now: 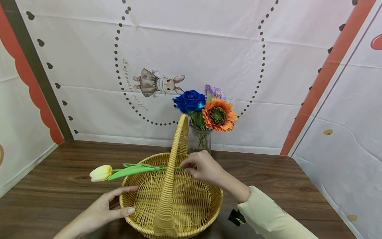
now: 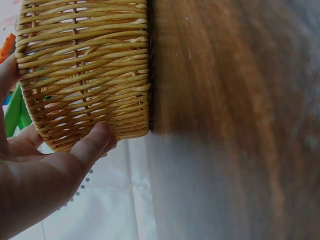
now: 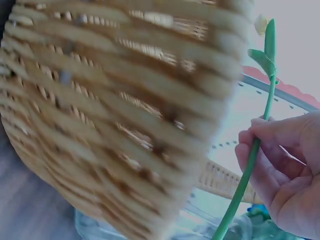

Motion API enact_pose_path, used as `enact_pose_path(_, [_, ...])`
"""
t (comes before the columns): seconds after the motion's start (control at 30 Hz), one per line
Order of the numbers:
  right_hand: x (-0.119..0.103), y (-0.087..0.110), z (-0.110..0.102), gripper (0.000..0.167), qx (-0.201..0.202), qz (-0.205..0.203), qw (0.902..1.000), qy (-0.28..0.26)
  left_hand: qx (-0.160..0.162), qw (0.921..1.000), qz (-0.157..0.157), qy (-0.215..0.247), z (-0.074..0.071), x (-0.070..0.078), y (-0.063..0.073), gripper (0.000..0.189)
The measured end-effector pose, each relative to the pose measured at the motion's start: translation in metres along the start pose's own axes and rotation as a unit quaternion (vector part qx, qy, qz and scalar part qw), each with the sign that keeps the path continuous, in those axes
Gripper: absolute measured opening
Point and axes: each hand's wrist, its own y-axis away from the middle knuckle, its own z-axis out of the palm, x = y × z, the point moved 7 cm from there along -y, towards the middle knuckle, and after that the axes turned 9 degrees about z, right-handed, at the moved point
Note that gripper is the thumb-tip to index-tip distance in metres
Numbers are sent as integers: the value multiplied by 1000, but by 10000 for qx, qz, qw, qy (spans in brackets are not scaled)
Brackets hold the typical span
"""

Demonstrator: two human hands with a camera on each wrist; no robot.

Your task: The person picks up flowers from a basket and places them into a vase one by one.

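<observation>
A pale yellow tulip (image 1: 100,173) with green leaves lies level above the wicker basket (image 1: 219,205), its bloom reaching past the basket's left rim. With thumb and fingertips, my right hand (image 1: 205,167) pinches the green stem (image 3: 241,187) beside the basket's arched handle (image 1: 168,186). The right wrist view shows the stem passing between those fingers. My left hand (image 1: 102,207) grips the basket's left side. Its thumb and index finger come over the rim in the head view, while other fingers press the outer wall (image 2: 85,75) in the left wrist view.
Behind the basket stands a glass vase (image 1: 195,141) holding a blue rose (image 1: 191,101), an orange sunflower (image 1: 219,114) and a purple flower (image 1: 216,92). A small black object (image 1: 236,217) is near the right sleeve (image 1: 271,212). A printed cloth (image 1: 209,49) hangs behind the brown table (image 1: 286,186).
</observation>
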Motion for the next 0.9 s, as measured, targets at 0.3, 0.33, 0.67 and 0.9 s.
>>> enact_pose_path(0.3, [11,15,-39,19,817,-65,9933,813,1,10000,32,45,1,0,0,49])
enact_pose_path(0.33, [15,18,-44,19,900,-19,9923,849,9,10000,47,23,0,0,0,49])
enact_pose_path(0.67, [58,58,-81,20,1488,627,9774,1361,131,9994,202,-243,0,-1,1,46])
enact_pose_path(0.9, [98,88,-94,16,1404,1488,9670,1519,115,9993,266,-215,0,1,0,48])
